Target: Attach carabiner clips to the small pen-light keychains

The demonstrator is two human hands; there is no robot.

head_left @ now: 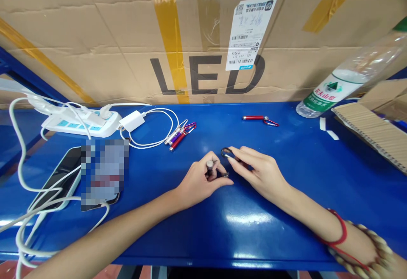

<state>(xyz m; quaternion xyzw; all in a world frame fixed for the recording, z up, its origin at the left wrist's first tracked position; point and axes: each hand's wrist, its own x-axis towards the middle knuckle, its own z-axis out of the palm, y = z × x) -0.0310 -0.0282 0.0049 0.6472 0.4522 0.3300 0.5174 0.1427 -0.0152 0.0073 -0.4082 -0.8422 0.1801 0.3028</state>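
Observation:
Near the middle of the blue tabletop, my left hand [202, 179] is closed around a small penlight [210, 165], whose grey round end shows above the curled fingers. A small dark piece by the thumb tip is too small to make out. Just to the right, my right hand [262, 168] pinches a black carabiner [225, 151] between thumb and fingers. Beyond the left hand lie several penlights [178, 137] in silver, purple and red, side by side with their carabiners. One more red penlight [252, 118], with a red carabiner, rests farther back on the right.
A white power strip [110, 127], a charger [132, 121], tangled cables and two phones [62, 177] occupy the left side. Behind stands a large cardboard box [121, 58] marked LED. A water bottle [330, 92] leans at the back right beside corrugated cardboard [372, 130].

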